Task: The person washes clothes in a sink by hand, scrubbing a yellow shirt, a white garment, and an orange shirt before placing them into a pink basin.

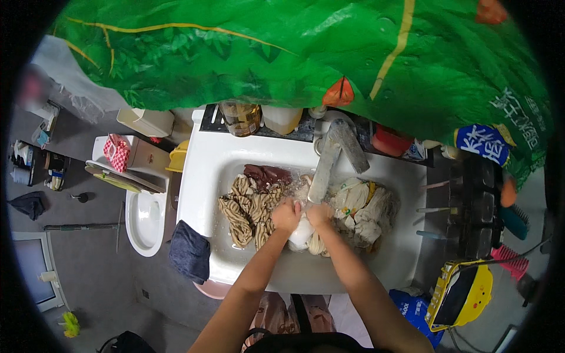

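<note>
My left hand [286, 215] and my right hand [319, 215] are side by side in the middle of a white sink [199, 194]. Both are closed on a piece of wet white cloth [301, 234] that hangs between and below them. Just above my right hand is the end of the grey faucet [324, 175]. To the left of my hands lies a brown-and-cream striped garment [252, 210], with a dark maroon cloth [268, 175] behind it. On the right a heap of whitish, wet clothes [366, 215] lies in the basin. Splashing water blurs the cloth near the faucet.
A green plastic sheet [235, 59] hangs across the far side. Bottles, including a gold-and-black container [240, 119], stand along the back ledge. A dark blue cloth [189, 252] drapes over the left corner. Toothbrushes and black holders [478, 194] are at right; a toilet [146, 217] is at left.
</note>
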`<state>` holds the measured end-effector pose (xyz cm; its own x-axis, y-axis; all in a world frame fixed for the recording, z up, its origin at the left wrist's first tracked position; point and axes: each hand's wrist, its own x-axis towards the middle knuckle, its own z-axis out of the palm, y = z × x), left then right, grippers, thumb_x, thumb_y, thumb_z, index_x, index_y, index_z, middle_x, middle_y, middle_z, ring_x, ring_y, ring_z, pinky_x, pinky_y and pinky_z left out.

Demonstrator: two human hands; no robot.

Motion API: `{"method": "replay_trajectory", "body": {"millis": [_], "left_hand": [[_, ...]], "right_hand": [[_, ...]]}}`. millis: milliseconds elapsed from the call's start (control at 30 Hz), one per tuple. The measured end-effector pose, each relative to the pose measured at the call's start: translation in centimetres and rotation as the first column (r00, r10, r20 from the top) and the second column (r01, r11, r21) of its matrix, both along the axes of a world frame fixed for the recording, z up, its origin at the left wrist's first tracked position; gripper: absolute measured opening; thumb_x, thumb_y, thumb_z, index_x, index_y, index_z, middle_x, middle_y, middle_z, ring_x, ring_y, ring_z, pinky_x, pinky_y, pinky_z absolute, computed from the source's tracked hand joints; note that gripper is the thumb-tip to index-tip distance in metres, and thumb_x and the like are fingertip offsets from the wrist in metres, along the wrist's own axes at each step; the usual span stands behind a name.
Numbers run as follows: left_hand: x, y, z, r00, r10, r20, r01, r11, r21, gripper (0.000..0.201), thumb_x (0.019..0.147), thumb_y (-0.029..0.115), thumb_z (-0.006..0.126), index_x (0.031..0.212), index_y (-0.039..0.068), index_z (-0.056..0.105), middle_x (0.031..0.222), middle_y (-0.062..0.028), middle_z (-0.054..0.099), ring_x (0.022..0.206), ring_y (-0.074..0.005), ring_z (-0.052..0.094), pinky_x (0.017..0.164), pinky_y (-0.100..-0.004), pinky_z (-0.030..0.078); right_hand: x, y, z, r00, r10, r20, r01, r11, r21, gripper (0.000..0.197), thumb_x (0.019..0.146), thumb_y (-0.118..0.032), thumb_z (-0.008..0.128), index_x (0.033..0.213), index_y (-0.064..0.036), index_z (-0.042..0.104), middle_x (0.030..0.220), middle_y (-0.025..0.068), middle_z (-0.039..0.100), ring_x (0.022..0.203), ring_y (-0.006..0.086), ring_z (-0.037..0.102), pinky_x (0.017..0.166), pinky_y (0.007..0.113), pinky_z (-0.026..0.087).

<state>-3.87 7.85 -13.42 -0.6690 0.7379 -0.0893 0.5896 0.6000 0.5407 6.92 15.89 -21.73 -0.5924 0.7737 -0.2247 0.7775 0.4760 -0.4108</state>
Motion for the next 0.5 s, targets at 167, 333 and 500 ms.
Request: {"method": "replay_trajectory", "body": {"millis": [167,333,500], "left_hand": [[-0.5,-4.1,3.2,0.908,0.071,0.413,-0.271,0.851,0.450,0.018,0.067,0.009,0.065,0.082,0.003,0.057,0.076,-0.0097,0.053,0.059,-0.0231,0.050,0.055,-0.0303,0.040],[0.8,-10.1,8.1,0.958,-0.172,0.230,0.092,0.942,0.322,0.033,0.064,0.011,0.069,0.088,0.003,0.047,0.068,-0.0103,0.054,0.057,-0.0269,0.053,0.057,-0.0336,0.042],[1.5,-11.9,8.6,0.830,-0.291,0.475,0.350,0.936,-0.038,0.041,0.071,0.032,0.062,0.095,0.003,0.043,0.061,-0.0115,0.054,0.060,-0.0317,0.057,0.055,-0.0387,0.043]], "right_hand": [[0.2,-2.0,14.2,0.860,-0.175,-0.479,0.262,0.958,0.120,0.024,0.086,-0.020,0.041,0.094,-0.0067,0.059,0.098,0.0121,0.057,0.090,0.0252,0.053,0.083,0.032,0.038],[4.7,-2.2,17.3,0.102,-0.884,-0.457,0.213,0.468,-0.858,0.028,0.089,-0.023,0.039,0.111,-0.0106,0.050,0.111,0.0029,0.051,0.102,0.0171,0.046,0.088,0.030,0.034],[9.0,-2.2,15.0,-0.099,-0.952,-0.290,0.042,0.287,-0.957,0.027,0.088,-0.018,0.039,0.109,-0.0048,0.049,0.111,0.0066,0.051,0.101,0.0197,0.049,0.086,0.034,0.039]]}}
